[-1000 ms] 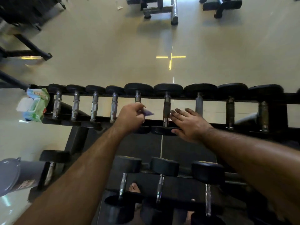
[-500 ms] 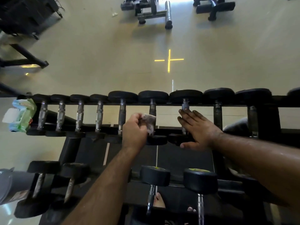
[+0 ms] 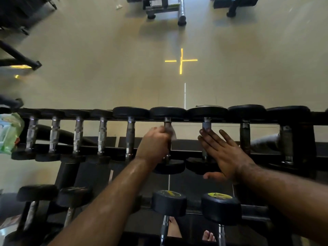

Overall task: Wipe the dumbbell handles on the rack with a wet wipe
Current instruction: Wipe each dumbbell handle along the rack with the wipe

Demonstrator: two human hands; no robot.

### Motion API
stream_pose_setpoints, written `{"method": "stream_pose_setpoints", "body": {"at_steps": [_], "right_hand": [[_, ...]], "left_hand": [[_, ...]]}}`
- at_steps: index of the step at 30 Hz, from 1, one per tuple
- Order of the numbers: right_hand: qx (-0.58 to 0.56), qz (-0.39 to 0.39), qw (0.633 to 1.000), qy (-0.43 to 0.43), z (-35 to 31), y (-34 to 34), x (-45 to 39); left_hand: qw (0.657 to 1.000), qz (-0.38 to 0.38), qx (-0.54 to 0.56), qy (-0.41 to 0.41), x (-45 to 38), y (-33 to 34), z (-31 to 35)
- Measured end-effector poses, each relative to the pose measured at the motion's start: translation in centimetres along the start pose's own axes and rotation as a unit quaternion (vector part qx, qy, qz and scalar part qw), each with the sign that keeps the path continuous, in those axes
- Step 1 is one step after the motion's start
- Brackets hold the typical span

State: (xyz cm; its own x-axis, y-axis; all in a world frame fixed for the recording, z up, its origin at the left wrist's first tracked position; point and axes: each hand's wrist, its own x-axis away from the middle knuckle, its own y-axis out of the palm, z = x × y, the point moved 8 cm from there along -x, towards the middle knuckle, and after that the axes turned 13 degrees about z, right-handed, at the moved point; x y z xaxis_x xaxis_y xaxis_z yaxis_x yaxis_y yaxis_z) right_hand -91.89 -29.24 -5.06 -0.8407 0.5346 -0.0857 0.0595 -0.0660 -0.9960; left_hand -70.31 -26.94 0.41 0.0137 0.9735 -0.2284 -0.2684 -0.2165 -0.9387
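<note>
A black rack [image 3: 301, 116] carries a top row of black dumbbells with chrome handles. My left hand [image 3: 154, 145] is closed around the handle [image 3: 167, 121] of a dumbbell in the middle of that row, with a white wet wipe [image 3: 172, 133] pressed between palm and metal; a corner of the wipe sticks out on the right. My right hand [image 3: 223, 153] lies flat with fingers spread over the handle [image 3: 206, 124] of the neighbouring dumbbell to the right, holding nothing.
A green pack of wet wipes [image 3: 9, 133] rests at the rack's left end. A lower tier holds more dumbbells [image 3: 168, 203]. Bare toes [image 3: 209, 236] show under the rack. Gym benches [image 3: 165, 8] stand on the floor beyond, by a yellow cross mark [image 3: 181, 60].
My left hand has slid along the handle toward its far end with the wipe. The right hand stayed flat on the neighbouring dumbbell. The view shifted slightly.
</note>
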Motion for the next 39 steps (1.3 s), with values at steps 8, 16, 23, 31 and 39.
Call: {"method": "stream_pose_setpoints", "body": {"at_steps": [8,16,23,31,39], "right_hand": [[0.004,-0.006,1.000,0.002,-0.1,0.1,-0.1],[0.031,0.001,0.999,-0.009,0.0,0.2,-0.2],[0.036,-0.003,0.999,-0.009,0.0,0.4,-0.1],[0.042,0.004,0.999,-0.010,0.0,0.4,-0.1],[0.038,0.016,0.999,-0.009,0.0,0.4,-0.1]], "left_hand": [[0.996,0.084,-0.023,0.037,-1.4,-1.9,-0.2],[0.977,-0.164,0.021,0.135,0.8,2.5,0.9],[0.979,-0.166,0.095,-0.070,-1.0,-1.5,-4.4],[0.929,-0.296,0.152,-0.162,2.3,-0.5,-4.2],[0.937,-0.314,0.005,-0.153,3.0,1.2,-2.6]]}}
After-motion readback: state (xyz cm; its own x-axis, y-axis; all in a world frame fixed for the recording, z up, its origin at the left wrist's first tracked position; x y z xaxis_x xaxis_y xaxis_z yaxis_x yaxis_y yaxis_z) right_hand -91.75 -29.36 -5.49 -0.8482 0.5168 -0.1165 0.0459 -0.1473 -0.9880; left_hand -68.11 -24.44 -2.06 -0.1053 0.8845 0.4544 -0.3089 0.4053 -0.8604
